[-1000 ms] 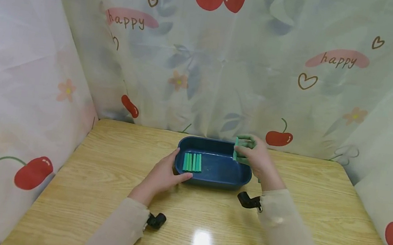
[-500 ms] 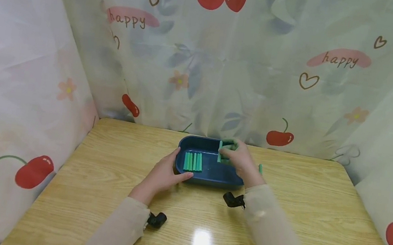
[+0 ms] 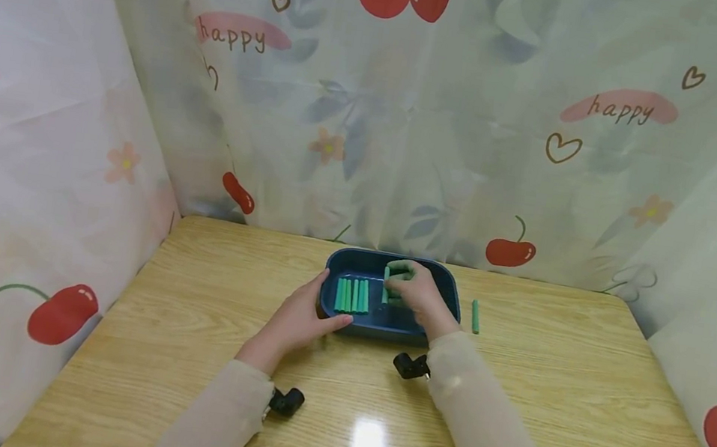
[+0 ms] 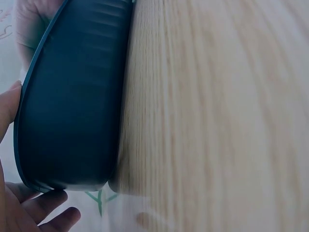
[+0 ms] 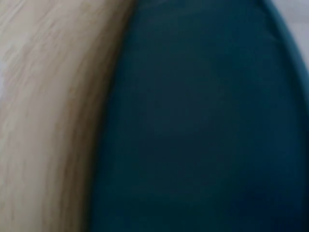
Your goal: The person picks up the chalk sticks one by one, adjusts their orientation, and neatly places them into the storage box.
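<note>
A dark blue rectangular tub (image 3: 402, 326) stands on the table. My left hand (image 3: 298, 321) holds its left end, the thumb at the front rim and the other fingers round the end; the left wrist view shows fingertips (image 4: 46, 205) against the tub wall (image 4: 72, 106). Inside, at the left, several slim green sticks (image 3: 352, 295), like pieces of chalk, lie side by side in a row. My right hand (image 3: 420, 292) pinches another green stick (image 3: 386, 285) upright over the middle of the tub, right of the row. The right wrist view has only the blurred tub side (image 5: 193, 116).
One more green stick (image 3: 475, 317) lies on the wooden table (image 3: 243, 276), just right of the tub. Behind the tub hangs a printed curtain (image 3: 403, 146), with side curtains left and right. Each sleeve bears a small black wrist camera (image 3: 287, 401).
My right hand has carried its green stick leftward and down, from the tub's right end to near the row. The stick lying on the table has come into full view. My left hand stays put.
</note>
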Demonstrator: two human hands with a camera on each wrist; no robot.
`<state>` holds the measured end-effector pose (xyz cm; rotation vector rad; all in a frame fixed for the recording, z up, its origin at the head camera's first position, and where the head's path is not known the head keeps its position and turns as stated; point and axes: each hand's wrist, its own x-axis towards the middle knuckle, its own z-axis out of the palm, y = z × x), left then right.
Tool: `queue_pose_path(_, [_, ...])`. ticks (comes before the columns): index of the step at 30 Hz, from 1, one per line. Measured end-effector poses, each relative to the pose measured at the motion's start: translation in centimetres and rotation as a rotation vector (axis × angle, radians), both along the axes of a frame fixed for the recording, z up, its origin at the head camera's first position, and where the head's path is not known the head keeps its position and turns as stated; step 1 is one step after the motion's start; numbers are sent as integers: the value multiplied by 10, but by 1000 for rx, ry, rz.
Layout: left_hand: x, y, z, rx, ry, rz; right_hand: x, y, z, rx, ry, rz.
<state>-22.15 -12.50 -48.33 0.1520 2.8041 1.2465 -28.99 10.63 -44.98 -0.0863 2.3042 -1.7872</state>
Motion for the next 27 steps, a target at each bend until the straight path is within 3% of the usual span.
queue_pose_path(16, [1,-1,1,-5,-1,-1,-11,-16,-19,48,-107,-8])
queue_pose_path(27, [1,0,3,-3,-4,-8,-13,-22,-23,179,-97,-12])
